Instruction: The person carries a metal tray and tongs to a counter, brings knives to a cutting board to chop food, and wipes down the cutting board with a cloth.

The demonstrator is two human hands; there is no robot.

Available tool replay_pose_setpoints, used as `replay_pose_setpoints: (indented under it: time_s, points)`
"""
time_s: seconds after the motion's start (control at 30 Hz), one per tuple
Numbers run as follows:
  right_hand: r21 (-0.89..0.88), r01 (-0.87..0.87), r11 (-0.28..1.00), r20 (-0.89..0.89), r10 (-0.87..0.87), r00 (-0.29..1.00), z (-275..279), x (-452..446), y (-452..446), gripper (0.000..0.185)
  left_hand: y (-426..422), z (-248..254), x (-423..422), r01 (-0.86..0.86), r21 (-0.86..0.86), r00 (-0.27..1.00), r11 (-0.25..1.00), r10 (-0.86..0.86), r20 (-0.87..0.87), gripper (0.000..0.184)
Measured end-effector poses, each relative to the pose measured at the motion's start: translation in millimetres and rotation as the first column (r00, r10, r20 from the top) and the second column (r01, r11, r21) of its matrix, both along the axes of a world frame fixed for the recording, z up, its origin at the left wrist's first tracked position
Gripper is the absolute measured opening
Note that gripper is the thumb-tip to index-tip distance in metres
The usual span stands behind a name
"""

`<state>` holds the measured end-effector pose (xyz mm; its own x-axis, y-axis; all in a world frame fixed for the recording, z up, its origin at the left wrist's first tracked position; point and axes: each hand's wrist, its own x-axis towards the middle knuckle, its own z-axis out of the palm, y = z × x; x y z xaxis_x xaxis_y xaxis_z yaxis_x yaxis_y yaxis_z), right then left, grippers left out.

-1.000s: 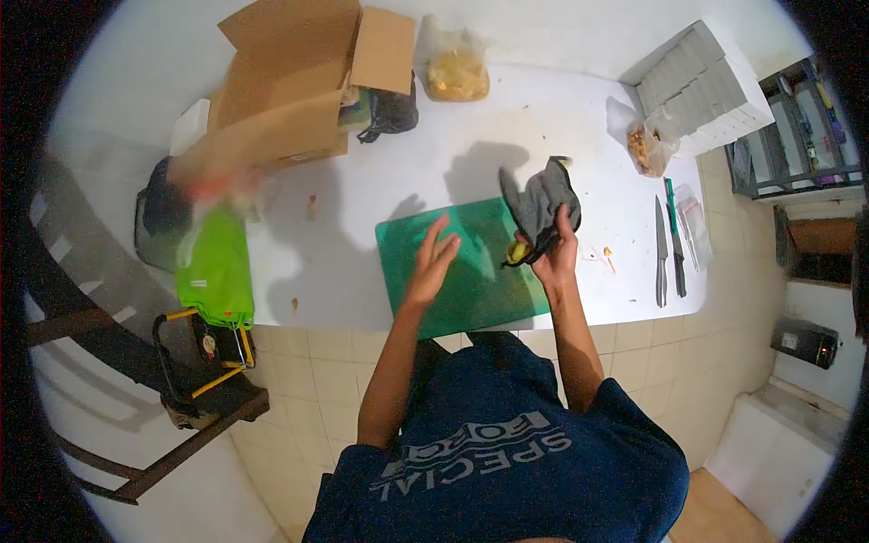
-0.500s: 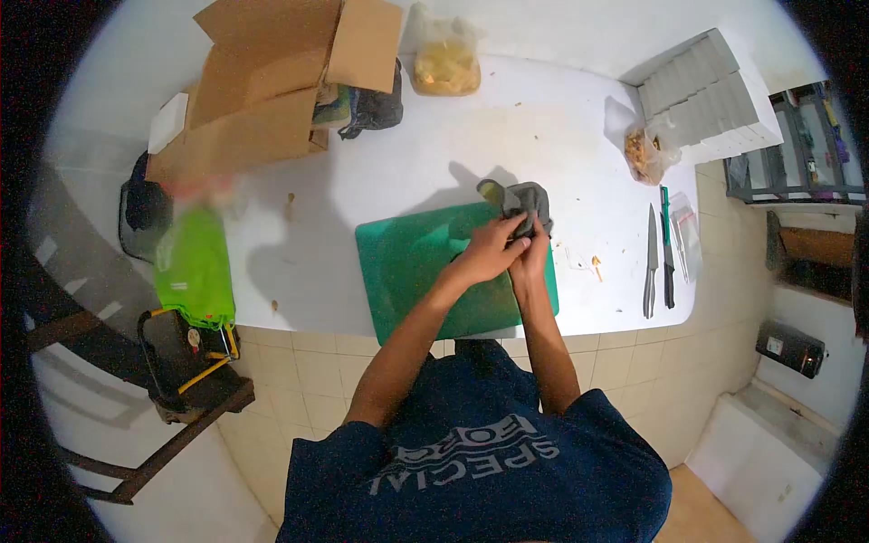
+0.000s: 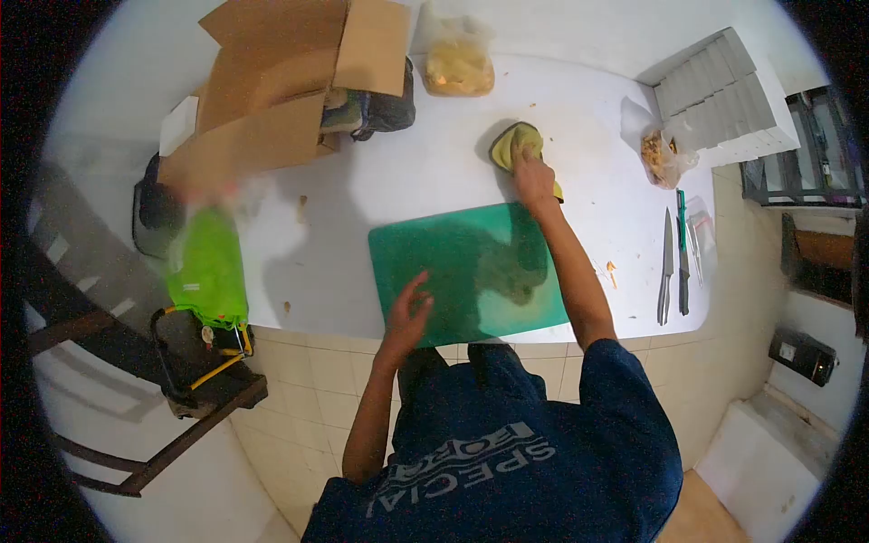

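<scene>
My right hand [image 3: 534, 176] presses a yellow-green cloth with a dark edge [image 3: 516, 145] onto the white table [image 3: 597, 136], just beyond the green cutting board [image 3: 453, 244]. Part of the cloth shows on both sides of the hand. Over the board's left front part is my left hand [image 3: 409, 315], its fingers spread and nothing in it. Small orange scraps [image 3: 612, 273] lie on the table right of the board.
Right of the board lie a grey knife [image 3: 666, 262] and a green-and-black knife [image 3: 682, 253]. Bags of food [image 3: 459, 68] [image 3: 661, 158] and stacked white boxes [image 3: 715, 90] stand behind. At left are a cardboard box [image 3: 262, 136] and a green bag [image 3: 210, 271].
My hands have parted. The right one has moved forward past the board with the cloth, which now shows its yellow-green side. The left has drawn back to the left, fingers spread.
</scene>
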<state>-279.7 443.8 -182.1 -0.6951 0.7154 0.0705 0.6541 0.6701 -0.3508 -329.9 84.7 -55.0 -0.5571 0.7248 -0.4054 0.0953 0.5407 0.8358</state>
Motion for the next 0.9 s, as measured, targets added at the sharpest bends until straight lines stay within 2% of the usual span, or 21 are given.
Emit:
replay_pose_setpoints:
  time_s: [0.03,0.07,0.13,0.2,0.23,0.3,0.33,0.37,0.4,0.43,0.47,0.5,0.53,0.57,0.63,0.7,0.73,0.77,0.83,0.87,0.9]
  points:
    - [0.003,-0.006,1.0,-0.001,0.006,1.0,-8.3,-4.2,1.2,0.046,-15.5,5.5,-0.5,-0.097,-0.034,0.995,0.995,0.098,0.008,0.048]
    - [0.005,-0.036,0.999,0.078,0.036,0.996,-18.1,-6.7,2.3,0.05,-31.7,7.0,-1.2,-0.104,-0.032,0.995,0.994,0.104,0.007,0.048]
    - [0.007,-0.073,0.997,0.155,0.071,0.985,-19.0,-6.6,0.4,0.054,-61.3,1.6,-3.4,-0.284,-0.022,0.959,0.959,0.283,-0.034,0.046]
    - [-0.139,-0.053,0.989,0.205,0.081,0.975,-7.3,-4.4,-4.7,0.063,-83.1,-6.9,-6.5,-0.345,-0.061,0.938,0.937,0.342,-0.052,0.047]
    - [-0.136,-0.059,0.989,0.204,0.086,0.975,-1.1,-3.9,-5.2,0.063,-92.8,-12.9,-8.4,-0.399,-0.101,0.916,0.911,0.394,-0.071,0.048]
    - [-0.233,-0.073,0.97,0.187,0.118,0.975,14.1,3.0,-8.0,0.069,-112.2,-46.8,-18.1,-0.39,-0.132,0.92,0.911,0.381,-0.09,0.051]
    - [-0.323,-0.018,0.946,0.095,0.051,0.994,12.1,5.7,2.8,0.071,-118.4,-62.0,-22.0,-0.376,-0.16,0.925,0.913,0.362,-0.112,0.054]
    - [-0.362,-0.152,0.92,-0.322,0.03,0.946,-1.3,19.3,9.4,0.061,-122.8,-71.3,-22.7,-0.381,-0.162,0.924,0.91,0.367,-0.108,0.054]
    - [-0.638,-0.195,0.745,-0.436,-0.14,0.889,17.8,33.1,4.5,0.052,-125.0,-77.5,-22.4,-0.361,-0.167,0.929,0.917,0.339,-0.148,0.059]
    - [-0.828,-0.277,0.488,-0.472,-0.338,0.815,35.9,50.2,-3.8,0.045,-127.4,-83.4,-21.5,-0.341,-0.173,0.932,0.924,0.309,-0.188,0.064]
    - [-0.929,-0.289,0.229,-0.367,-0.651,0.664,37.5,63.0,-14.7,0.04,-125.8,-82.1,-19.8,-0.346,-0.175,0.931,0.922,0.314,-0.184,0.064]
    - [-0.934,-0.356,-0.029,-0.146,-0.878,0.455,30.1,86.0,-20.5,0.037,-119.2,-81.5,-20.0,-0.337,-0.22,0.919,0.915,0.27,-0.287,0.068]
    - [-0.496,-0.845,-0.199,-0.338,-0.853,0.398,17.2,116.2,-30.6,0.038,-112.7,-80.8,-18.0,-0.333,-0.263,0.897,0.906,0.217,-0.385,0.072]
    - [-0.481,-0.876,-0.036,-0.34,-0.913,0.224,0.6,128.7,-55.6,0.04,-112.4,-85.1,-17.8,-0.316,-0.264,0.904,0.911,0.206,-0.374,0.072]
    - [-0.247,-0.961,-0.121,-0.149,-0.976,0.161,-10.8,150.5,-99.2,0.042,-117.9,-95.8,-23.3,-0.31,-0.339,0.859,0.888,0.109,-0.5,0.076]
    - [-0.54,-0.84,-0.055,-0.146,-0.977,0.158,38.5,146.8,-156.1,0.043,-128.7,-86.7,-20.8,-0.396,-0.306,0.822,0.866,0.185,-0.539,0.075]
    - [-0.685,-0.726,-0.056,-0.093,-0.982,0.164,67.8,147.5,-178.8,0.043,-127.2,-72.5,-21.9,-0.445,-0.244,0.867,0.862,0.345,-0.36,0.074]
    - [-0.684,-0.725,-0.073,-0.085,-0.98,0.179,64.8,156.3,-191.4,0.043,-126.3,-65.2,-24.0,-0.504,-0.189,0.863,0.843,0.481,-0.158,0.072]
    - [-0.889,-0.45,-0.085,-0.084,-0.935,0.344,56.1,173.1,-209.8,0.041,-129.2,-89.1,-31.0,-0.493,-0.205,0.866,0.846,0.456,-0.205,0.07]
    - [-0.959,-0.244,0.146,-0.243,-0.866,0.436,62.1,174.4,-222.5,0.042,-132.7,-104.7,-32.0,-0.469,-0.215,0.875,0.857,0.417,-0.247,0.068]
    - [-0.959,-0.251,0.134,-0.235,-0.868,0.438,61.3,166.9,-234.5,0.042,-135.9,-115.7,-34.4,-0.473,-0.222,0.872,0.853,0.416,-0.258,0.068]
